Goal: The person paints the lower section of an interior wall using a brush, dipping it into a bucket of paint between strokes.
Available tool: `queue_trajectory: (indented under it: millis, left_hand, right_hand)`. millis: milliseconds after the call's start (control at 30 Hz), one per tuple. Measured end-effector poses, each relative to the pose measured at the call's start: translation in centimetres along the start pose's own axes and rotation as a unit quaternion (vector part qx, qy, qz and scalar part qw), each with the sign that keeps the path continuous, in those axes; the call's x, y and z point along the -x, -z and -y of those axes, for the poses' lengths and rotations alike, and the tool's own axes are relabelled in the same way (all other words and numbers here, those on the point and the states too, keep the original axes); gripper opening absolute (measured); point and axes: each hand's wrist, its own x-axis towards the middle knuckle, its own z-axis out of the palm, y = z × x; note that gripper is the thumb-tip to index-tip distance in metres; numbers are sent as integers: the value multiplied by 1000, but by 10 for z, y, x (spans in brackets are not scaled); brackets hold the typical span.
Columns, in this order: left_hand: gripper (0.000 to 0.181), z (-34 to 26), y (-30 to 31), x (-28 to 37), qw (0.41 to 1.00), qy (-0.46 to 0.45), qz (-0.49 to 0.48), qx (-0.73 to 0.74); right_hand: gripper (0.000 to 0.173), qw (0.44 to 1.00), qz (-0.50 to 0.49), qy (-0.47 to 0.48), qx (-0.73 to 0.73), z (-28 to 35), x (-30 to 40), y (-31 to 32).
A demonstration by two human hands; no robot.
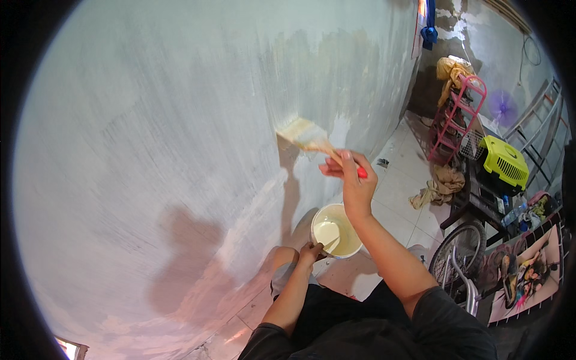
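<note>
My right hand [355,180] grips the wooden handle of a wide paintbrush [310,137], whose handle end is red. The brush's pale, paint-coated bristles meet the grey-green wall [202,112], which shows streaks and patches of lighter and darker coating. Below, my left hand [312,253] holds the rim of a white plastic bucket [348,240]. Inside the bucket lies cream-coloured paint [326,231], with a pale flat piece leaning near my left fingers. The left fingers are partly hidden at the rim.
On the right stand a pink shoe rack [459,108], a purple fan [502,106], metal ladders [535,112] and a lime-green pet carrier [506,164] on a dark bench. Crumpled cloth [438,186] lies on the tiled floor [396,193]. A bicycle wheel [459,252] is near my right side.
</note>
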Motion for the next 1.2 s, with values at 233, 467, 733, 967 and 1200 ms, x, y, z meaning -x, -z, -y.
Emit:
queue_trajectory:
  millis: [233, 467, 733, 967, 1200]
  left_hand:
    - [29, -12, -18, 10, 1000, -9, -22, -7]
    - [23, -9, -12, 11, 1000, -11, 12, 25]
    - [27, -17, -13, 15, 1000, 16, 1, 9]
    - [31, -17, -15, 17, 999, 30, -7, 15]
    - [33, -12, -12, 9, 999, 43, -1, 22]
  right_hand:
    - [29, 993, 15, -64, 101, -6, 3, 25]
    - [28, 986, 59, 79, 135, 62, -69, -43]
    - [27, 978, 61, 195, -38, 133, -85, -83]
    - [26, 996, 23, -36, -76, -10, -1, -26]
    - [25, 983, -34, -165, -69, -64, 66, 21]
